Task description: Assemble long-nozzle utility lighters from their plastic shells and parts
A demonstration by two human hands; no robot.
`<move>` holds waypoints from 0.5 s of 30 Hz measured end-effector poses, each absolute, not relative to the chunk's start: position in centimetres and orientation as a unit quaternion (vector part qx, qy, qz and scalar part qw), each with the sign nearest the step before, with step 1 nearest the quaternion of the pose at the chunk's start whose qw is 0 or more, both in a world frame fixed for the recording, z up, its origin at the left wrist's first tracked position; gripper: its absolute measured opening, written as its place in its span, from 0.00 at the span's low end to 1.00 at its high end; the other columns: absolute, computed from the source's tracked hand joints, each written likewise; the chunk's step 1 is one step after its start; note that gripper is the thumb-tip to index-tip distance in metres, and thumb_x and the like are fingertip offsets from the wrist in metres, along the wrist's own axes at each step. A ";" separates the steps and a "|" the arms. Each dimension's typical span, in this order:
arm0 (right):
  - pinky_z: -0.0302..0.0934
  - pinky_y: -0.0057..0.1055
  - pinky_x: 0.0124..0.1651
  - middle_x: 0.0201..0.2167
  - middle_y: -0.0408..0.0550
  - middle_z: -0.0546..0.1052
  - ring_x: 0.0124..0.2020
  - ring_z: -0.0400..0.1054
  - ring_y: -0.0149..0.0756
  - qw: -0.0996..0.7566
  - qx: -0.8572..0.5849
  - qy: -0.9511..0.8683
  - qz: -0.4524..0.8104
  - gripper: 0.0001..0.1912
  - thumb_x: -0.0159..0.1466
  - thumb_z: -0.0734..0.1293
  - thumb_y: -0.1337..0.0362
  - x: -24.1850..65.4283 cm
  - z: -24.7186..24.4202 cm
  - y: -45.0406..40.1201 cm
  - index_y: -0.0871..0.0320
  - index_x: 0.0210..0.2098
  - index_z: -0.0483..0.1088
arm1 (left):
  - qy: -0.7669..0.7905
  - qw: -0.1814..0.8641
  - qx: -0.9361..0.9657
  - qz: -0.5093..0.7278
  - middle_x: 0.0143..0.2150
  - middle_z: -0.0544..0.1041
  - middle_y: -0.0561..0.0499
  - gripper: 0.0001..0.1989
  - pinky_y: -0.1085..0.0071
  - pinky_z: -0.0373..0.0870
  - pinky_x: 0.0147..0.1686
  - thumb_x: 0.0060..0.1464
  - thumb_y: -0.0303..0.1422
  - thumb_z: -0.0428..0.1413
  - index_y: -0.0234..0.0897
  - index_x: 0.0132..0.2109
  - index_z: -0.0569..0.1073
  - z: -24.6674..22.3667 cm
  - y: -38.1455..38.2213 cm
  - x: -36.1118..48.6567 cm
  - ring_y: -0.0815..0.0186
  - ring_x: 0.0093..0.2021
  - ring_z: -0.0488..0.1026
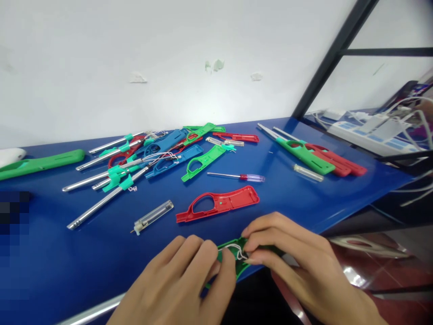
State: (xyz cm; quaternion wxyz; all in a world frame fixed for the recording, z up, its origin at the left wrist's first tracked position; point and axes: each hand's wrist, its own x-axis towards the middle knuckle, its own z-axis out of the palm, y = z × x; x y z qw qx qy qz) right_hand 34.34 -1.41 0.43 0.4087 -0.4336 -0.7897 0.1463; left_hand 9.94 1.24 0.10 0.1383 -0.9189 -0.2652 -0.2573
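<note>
1. The green casing [242,267] is just nearer the wearer than the red casing half [233,201], which serves as the landmark; both hands are on it.
2. It looks like a hollow plastic shell, vivid green, with its open side up and a thin raised rim along the edges that show.
3. Thin white wires [233,246] curve in a loose loop inside the shell, pale against the green; much of its length is hidden by fingers.
4. The left hand [184,275], nearer the wearer than the red casing half and to its left, holds the casing's left part, fingers bent and thumb close to them.
5. The right hand [297,257], nearer the wearer and to the right of that landmark, holds the casing's right part in a narrow grip beside the wires; whether it also pinches a wire I cannot tell.
6. A silver tube [93,310] shows to the left hand's side, nearer the wearer than the landmark; its far end is covered.
7. On the blue surface [111,257], a clear fuel tank [154,216] lies just left of the landmark, and a screwdriver [252,178] just beyond it.
</note>
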 end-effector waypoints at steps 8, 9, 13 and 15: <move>0.75 0.27 0.45 0.40 0.48 0.82 0.41 0.79 0.34 0.405 -0.424 -0.801 0.119 0.05 0.76 0.68 0.69 34.1 0.4 -1.5 0.57 0.43 0.76 | -0.253 0.150 -0.922 -0.250 0.34 0.80 0.56 0.19 0.65 0.74 0.36 0.71 0.20 0.39 0.40 0.52 0.71 1.5 1.7 10.4 0.64 0.32 0.79; 0.75 0.29 0.44 0.40 0.48 0.82 0.40 0.79 0.35 0.404 -0.423 -0.804 0.105 0.05 0.76 0.68 0.69 34.1 0.3 -1.5 0.57 0.43 0.76 | -0.255 0.149 -0.920 -0.256 0.33 0.80 0.56 0.19 0.65 0.74 0.34 0.71 0.20 0.39 0.40 0.51 0.72 1.5 1.7 10.4 0.64 0.31 0.79; 0.74 0.31 0.41 0.40 0.49 0.83 0.39 0.78 0.36 0.415 -0.421 -0.803 0.078 0.05 0.74 0.69 0.73 33.8 -0.2 -1.6 0.58 0.44 0.76 | -0.259 0.132 -0.925 -0.244 0.32 0.78 0.56 0.17 0.66 0.72 0.28 0.71 0.22 0.40 0.42 0.47 0.71 1.3 1.7 10.2 0.64 0.28 0.77; 0.73 0.32 0.41 0.40 0.50 0.84 0.39 0.79 0.37 0.428 -0.417 -0.798 0.072 0.06 0.72 0.70 0.74 33.7 -0.4 -1.6 0.59 0.44 0.76 | -0.252 0.136 -0.928 -0.237 0.33 0.78 0.55 0.16 0.66 0.72 0.29 0.72 0.22 0.41 0.41 0.50 0.71 1.2 1.7 10.1 0.64 0.29 0.77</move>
